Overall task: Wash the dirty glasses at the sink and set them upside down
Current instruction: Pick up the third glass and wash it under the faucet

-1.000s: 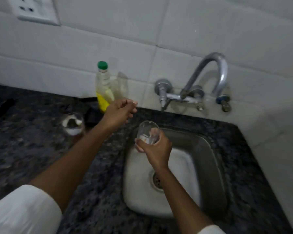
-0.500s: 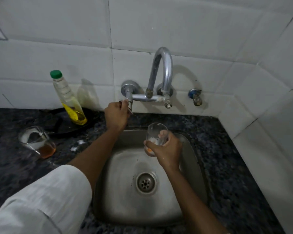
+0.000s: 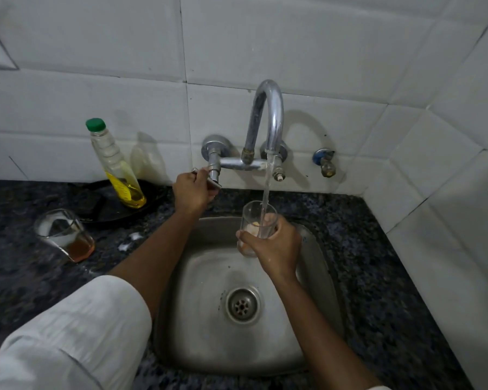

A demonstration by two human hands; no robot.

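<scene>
- Running water [image 3: 266, 187] falls from the tap [image 3: 271, 114] into a glass [image 3: 255, 226].
- Right hand [image 3: 276, 247] grips that glass over the sink [image 3: 316, 277].
- Left hand [image 3: 192, 191] grips the tap handle [image 3: 213, 182].

A dark speckled counter [image 3: 378, 249] carries a tilted glass [image 3: 64, 235], black pan [image 3: 102, 205] and steel sink [image 3: 316, 277].

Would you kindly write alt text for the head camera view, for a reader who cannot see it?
The right hand holds a clear drinking glass upright under water running from a curved chrome tap over a steel sink, while the left hand grips the tap handle. A second glass with brown dregs and a green-capped bottle of yellow liquid stand on the dark speckled counter.
</scene>
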